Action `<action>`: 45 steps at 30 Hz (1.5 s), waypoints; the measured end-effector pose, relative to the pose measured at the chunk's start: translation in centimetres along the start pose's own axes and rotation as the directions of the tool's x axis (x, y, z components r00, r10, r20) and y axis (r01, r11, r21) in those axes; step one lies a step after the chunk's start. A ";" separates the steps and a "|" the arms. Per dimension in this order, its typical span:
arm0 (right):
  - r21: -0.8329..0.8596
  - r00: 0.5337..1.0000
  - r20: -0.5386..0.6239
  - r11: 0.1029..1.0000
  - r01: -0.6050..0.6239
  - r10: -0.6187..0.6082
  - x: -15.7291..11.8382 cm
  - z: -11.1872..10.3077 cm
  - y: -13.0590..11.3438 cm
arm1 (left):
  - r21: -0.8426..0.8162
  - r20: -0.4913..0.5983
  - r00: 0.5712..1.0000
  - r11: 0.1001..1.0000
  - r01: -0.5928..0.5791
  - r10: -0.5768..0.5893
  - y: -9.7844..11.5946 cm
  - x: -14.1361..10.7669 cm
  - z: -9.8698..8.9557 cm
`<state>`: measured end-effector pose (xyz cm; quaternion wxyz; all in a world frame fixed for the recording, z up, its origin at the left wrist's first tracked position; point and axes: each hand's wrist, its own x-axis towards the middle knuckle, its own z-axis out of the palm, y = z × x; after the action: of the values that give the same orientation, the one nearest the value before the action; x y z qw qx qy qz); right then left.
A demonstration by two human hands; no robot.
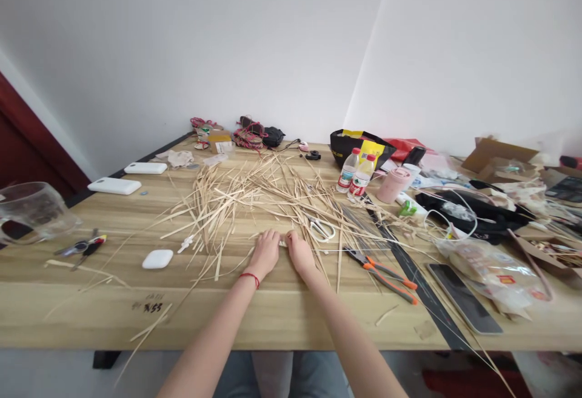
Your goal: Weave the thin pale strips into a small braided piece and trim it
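I have the left hand (267,249) and right hand (299,251) close together on the surface (91,325), left of the scissors (328,226) and nearer my remote camera. Both curl downward, so I cannot tell what either grip holds. Strips (227,195) scatter mostly left of and beyond the scissors; pliers (386,274) lie right.
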<state>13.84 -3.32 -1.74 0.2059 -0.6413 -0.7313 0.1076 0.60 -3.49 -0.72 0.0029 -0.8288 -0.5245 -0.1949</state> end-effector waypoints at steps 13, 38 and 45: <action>0.024 0.999 -0.025 0.999 -0.043 0.044 0.4 0.2 0.3 | -0.022 -0.030 0.999 0.999 0.037 -0.038 0.0 0.0 0.3; 0.027 0.997 -0.073 0.999 -0.035 0.037 2.0 0.1 0.3 | -0.051 -0.040 0.999 0.998 0.032 -0.034 -0.6 1.4 0.3; 0.054 0.997 -0.065 0.998 -0.032 0.035 2.1 0.4 0.5 | -0.085 -0.061 0.998 0.996 -0.021 0.016 -0.6 1.3 -0.1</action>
<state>13.91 -1.14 -1.93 0.2449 -0.6508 -0.7103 0.1095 0.58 -2.09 -0.33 -0.0150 -0.8267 -0.5076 -0.2423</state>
